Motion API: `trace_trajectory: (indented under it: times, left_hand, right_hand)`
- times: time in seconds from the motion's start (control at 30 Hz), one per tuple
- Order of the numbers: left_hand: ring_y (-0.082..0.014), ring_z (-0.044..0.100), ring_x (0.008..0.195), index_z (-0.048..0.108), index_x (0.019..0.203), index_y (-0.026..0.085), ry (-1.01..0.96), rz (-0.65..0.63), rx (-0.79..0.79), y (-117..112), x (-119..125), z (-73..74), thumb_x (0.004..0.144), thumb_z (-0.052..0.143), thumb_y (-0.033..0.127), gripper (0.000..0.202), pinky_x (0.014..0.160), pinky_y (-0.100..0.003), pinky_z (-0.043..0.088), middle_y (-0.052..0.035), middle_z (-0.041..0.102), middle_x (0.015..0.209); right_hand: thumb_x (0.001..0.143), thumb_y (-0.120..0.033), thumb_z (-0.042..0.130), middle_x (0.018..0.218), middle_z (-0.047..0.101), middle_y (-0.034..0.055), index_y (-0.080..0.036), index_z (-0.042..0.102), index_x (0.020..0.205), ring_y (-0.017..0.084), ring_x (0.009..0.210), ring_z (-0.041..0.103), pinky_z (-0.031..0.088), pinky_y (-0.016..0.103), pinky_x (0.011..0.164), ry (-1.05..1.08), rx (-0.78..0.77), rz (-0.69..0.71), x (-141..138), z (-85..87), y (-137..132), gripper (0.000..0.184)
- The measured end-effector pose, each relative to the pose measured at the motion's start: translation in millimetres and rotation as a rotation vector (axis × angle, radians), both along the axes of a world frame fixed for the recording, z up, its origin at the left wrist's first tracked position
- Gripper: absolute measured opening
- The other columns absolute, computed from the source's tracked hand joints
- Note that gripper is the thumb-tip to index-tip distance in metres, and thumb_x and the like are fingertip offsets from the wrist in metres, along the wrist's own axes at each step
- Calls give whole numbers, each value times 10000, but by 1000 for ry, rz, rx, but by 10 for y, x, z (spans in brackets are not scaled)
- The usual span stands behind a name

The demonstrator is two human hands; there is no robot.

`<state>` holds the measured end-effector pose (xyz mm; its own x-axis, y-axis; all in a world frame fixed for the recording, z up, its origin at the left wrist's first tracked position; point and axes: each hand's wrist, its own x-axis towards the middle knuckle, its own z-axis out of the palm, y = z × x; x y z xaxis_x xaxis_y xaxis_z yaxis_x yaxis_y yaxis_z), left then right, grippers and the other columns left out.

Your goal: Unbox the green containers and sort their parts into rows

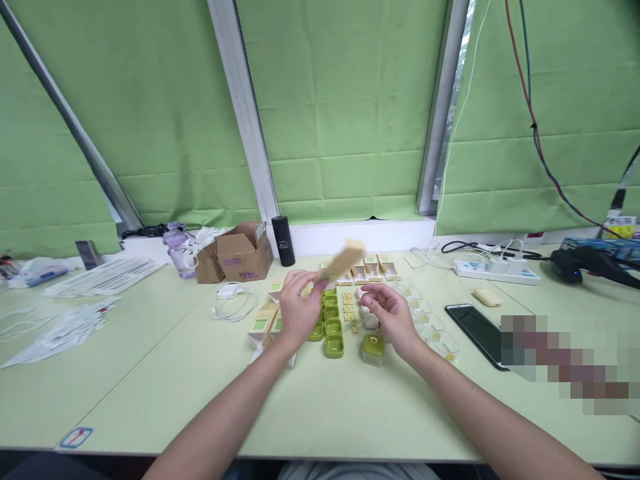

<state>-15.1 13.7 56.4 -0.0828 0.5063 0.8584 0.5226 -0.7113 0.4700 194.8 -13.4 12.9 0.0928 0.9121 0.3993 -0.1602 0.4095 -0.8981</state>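
Note:
My left hand (300, 303) pinches a small tan carton (343, 260), blurred by motion, held tilted above the table. My right hand (390, 312) hovers to its right with bent fingers, thumb apart, and nothing visible in it. Between my hands lie rows of green square cups (334, 345) and a column of small yellow pieces (349, 308). Just below my right hand stands a clear container with a green lid (373, 347). More clear containers (444, 345) are lined up beyond my right wrist. Several cartons with green windows (260, 325) lie beside my left forearm, partly hidden by it.
Opened cartons (373, 270) lie at the back. A brown cardboard box (245, 252), a black bottle (283, 241) and a white charger (230, 291) are at the left. At the right are a phone (477, 333), a power strip (495, 271) and a black handheld device (590, 265).

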Motion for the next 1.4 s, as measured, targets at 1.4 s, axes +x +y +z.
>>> trace_trajectory:
  times: [1.4]
  left_hand:
    - [-461,414,1375,785,1166,157,666,441,-730,1318,-87,271,953,546,473,450,1105,-561,316,-236,756,1204]
  right_hand:
    - [829,-447,780,754,722,19,-232,720,1006,215,757,680,529,373,746,-46,22,-106,185,177,-3,284]
